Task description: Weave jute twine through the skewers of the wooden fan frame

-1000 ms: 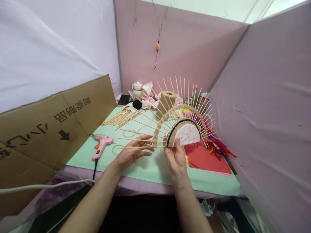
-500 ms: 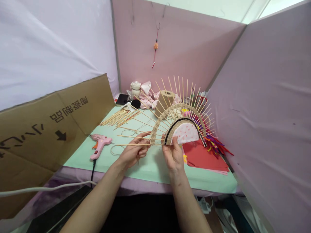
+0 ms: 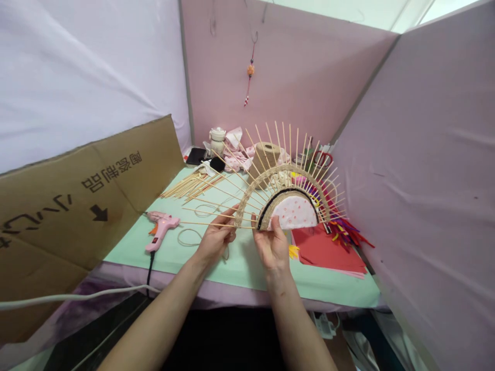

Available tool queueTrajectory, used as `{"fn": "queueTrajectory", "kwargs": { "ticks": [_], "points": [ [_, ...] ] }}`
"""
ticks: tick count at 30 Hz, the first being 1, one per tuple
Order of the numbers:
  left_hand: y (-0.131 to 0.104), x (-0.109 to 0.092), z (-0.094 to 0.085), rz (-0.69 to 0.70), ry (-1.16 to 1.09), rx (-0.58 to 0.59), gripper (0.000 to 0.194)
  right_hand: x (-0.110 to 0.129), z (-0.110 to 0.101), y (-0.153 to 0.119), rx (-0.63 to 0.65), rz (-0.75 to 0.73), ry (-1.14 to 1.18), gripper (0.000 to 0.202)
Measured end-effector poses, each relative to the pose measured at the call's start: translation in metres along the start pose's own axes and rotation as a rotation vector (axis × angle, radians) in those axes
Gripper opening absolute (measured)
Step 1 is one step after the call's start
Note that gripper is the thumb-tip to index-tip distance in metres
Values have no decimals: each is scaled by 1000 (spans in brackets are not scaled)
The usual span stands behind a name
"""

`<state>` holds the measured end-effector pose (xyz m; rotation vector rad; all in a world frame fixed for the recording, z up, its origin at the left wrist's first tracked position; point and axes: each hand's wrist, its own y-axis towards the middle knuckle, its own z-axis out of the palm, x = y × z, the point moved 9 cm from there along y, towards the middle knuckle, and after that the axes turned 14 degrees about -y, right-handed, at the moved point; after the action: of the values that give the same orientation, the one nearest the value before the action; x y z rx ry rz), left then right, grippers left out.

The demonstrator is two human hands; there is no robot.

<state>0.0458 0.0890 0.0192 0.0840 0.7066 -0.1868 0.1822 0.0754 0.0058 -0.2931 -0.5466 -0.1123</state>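
Observation:
Both hands hold up a half-round fan-shaped craft piece (image 3: 294, 211) above the table. Its centre is white cloth with pink spots, edged by twine and a black band. Thin wooden sticks (image 3: 216, 194) radiate outward through a woven twine arch (image 3: 255, 188). My left hand (image 3: 217, 237) is closed on the arch's lower left end and the lowest sticks there. My right hand (image 3: 271, 245) grips the half-round base, thumb over the spotted cloth and fingers behind it. A loop of twine (image 3: 189, 243) lies on the table below the left sticks.
A pink glue gun (image 3: 163, 226) lies at left beside a cardboard sheet (image 3: 96, 206). Loose sticks (image 3: 189, 186), a twine spool (image 3: 266, 152) and a white jar (image 3: 217, 139) are behind. Red sheets (image 3: 325, 252) and colourful pipe cleaners (image 3: 348, 232) are at right, with red-handled scissors (image 3: 324, 158).
The craft piece has tilted slightly, its left end shifting a little left and up, with both hands moving along. Both grips stay the same. The view has shifted slightly.

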Motion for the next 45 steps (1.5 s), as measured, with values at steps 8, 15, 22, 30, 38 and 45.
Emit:
{"fn": "queueTrajectory", "kwargs": {
  "ticks": [8,15,22,30,38,45],
  "points": [
    [11,-28,-2,-20,-7,46,47,-6,8,4,195,20,-237,21],
    [4,-41,-3,121,120,-84,20,2,6,12,145,-101,-235,24],
    [-12,-55,-5,153,392,-137,24,5,10,17,147,-111,-216,27],
    [-11,-68,-10,255,633,-194,26,-1,5,23,154,-102,-291,32],
    [-6,-64,-26,241,739,-206,24,-15,-9,25,96,-15,-282,33],
    [-5,-46,-40,-70,443,-287,38,-25,-20,29,33,72,-280,34]
  ]
}}
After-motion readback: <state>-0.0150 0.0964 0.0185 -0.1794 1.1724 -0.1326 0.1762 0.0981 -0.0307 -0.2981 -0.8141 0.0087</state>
